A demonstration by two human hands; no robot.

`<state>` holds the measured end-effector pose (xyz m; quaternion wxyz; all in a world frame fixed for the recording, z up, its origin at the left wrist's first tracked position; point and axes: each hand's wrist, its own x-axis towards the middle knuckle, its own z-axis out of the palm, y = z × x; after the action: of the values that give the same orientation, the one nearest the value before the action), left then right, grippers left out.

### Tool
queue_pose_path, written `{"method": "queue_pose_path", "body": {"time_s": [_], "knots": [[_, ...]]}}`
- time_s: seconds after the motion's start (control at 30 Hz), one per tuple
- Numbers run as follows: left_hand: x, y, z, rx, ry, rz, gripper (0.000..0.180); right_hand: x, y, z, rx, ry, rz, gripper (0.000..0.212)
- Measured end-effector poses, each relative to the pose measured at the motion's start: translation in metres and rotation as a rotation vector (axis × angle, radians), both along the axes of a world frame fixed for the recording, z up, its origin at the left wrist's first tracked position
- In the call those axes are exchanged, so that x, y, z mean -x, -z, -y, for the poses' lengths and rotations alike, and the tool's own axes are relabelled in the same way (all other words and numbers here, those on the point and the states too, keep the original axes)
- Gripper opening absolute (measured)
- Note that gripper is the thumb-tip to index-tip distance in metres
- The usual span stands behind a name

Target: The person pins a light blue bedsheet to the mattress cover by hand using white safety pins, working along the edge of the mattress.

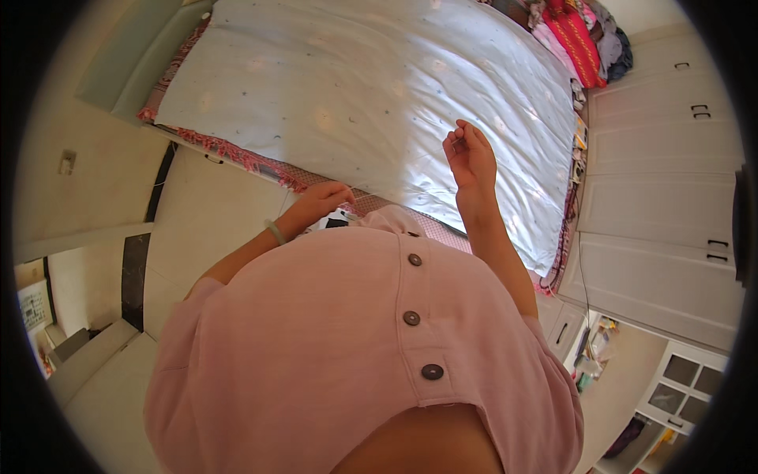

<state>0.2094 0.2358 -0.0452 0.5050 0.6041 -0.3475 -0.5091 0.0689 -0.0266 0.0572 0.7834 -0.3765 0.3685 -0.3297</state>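
My right hand (471,158) is raised over the bed, its fingers curled in and their tips drawn together. A thin sliver shows at those fingertips, too small to name. Lower and further left, close to my body, my left hand (325,201) is bent with its fingers closed near the bed's edge; what they hold, if anything, is hidden. A pale bangle (275,231) circles the left wrist. Beside the left fingertips lies a black and white item (338,221), partly covered by my pink shirt (316,316). Bunched pink cloth (395,219) sits just right of it.
A bed with a pale patterned sheet (339,87) stretches ahead, its pink fringed cover (229,154) showing at the edge. Clothes (576,43) are heaped at the far right corner. White cabinets (663,197) line the right; a thin dark cable (582,261) hangs beside them.
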Motion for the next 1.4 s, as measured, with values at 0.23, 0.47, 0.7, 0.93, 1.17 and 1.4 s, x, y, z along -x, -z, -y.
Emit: {"method": "queue_pose_path", "body": {"time_s": [0.23, 0.47, 0.7, 0.93, 1.17, 1.4], "knots": [[-0.020, 0.020, -0.030, -0.027, -0.023, 0.092, 0.023, 0.003, -0.004, 0.031, 0.068, 0.125, 0.039, 0.019], [-0.035, 0.040, -0.050, -0.212, -0.015, 0.177, 0.025, 0.017, -0.021, 0.063, 0.124, 0.222, 0.020, 0.018], [-0.047, 0.094, -0.076, -0.241, -0.108, 0.221, 0.024, 0.041, -0.031, 0.103, 0.155, 0.240, 0.048, 0.015], [-0.048, 0.109, -0.078, -0.294, -0.099, 0.123, 0.024, 0.069, -0.009, 0.135, 0.149, 0.215, 0.091, 0.012], [-0.087, 0.125, -0.074, -0.332, 0.090, 0.442, 0.021, 0.135, 0.000, 0.168, 0.307, 0.240, -0.362, 0.015], [-0.284, 0.139, -0.062, 0.159, 0.068, 1.292, 0.021, 0.258, -0.004, 0.202, 0.416, 0.328, -0.098, 0.025]]}}
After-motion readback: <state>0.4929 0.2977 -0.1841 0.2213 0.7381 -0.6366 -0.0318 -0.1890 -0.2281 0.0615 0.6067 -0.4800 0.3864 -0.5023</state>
